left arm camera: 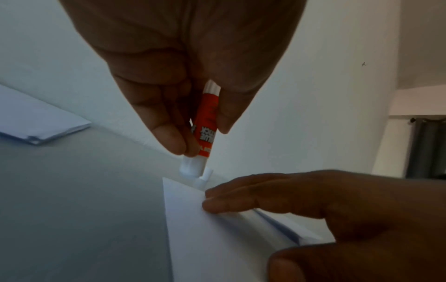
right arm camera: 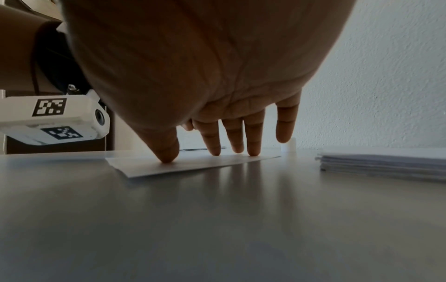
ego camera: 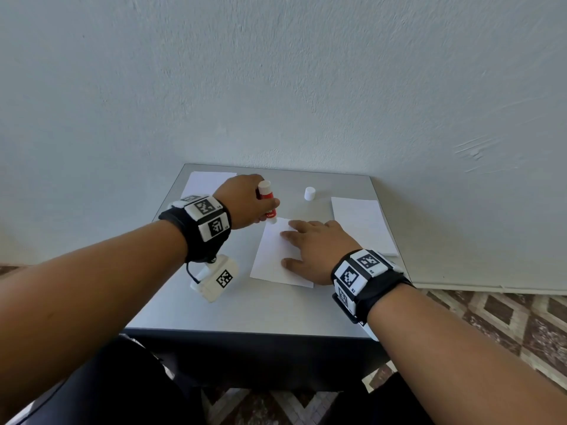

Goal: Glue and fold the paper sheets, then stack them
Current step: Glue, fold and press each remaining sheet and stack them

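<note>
1. We see a grey table [ego camera: 245, 311] pushed against a pale wall [ego camera: 276, 72], with patterned floor [ego camera: 506, 317] to its right.
2. On the table's right side lies a stack [ego camera: 359, 222] of white sheets; the right wrist view shows it several layers thick, well apart from the hands.
3. At the far left corner lies another pile [ego camera: 205, 182] of white paper, partly hidden behind the left wrist.
4. A single sheet [ego camera: 270, 259] lies flat mid-table, between the stack and the pile.
5. Our right hand [ego camera: 316, 250] rests on that sheet, fingers straight and spread; thumb and three fingertips press the paper down, while the little finger is lifted off it. It grasps nothing.
6. Our left hand [ego camera: 245, 204] is clamped on the glue [ego camera: 267, 204], a red and white stick pinched between thumb and curled fingers.
7. The glue is tilted, its white open end down at the sheet's far left corner, just beside our right fingertips. We cannot tell whether the tip touches the paper.
8. A small white cap [ego camera: 310, 193] stands upright near the far edge, apart from the glue and between the sheet and the stack.
</note>
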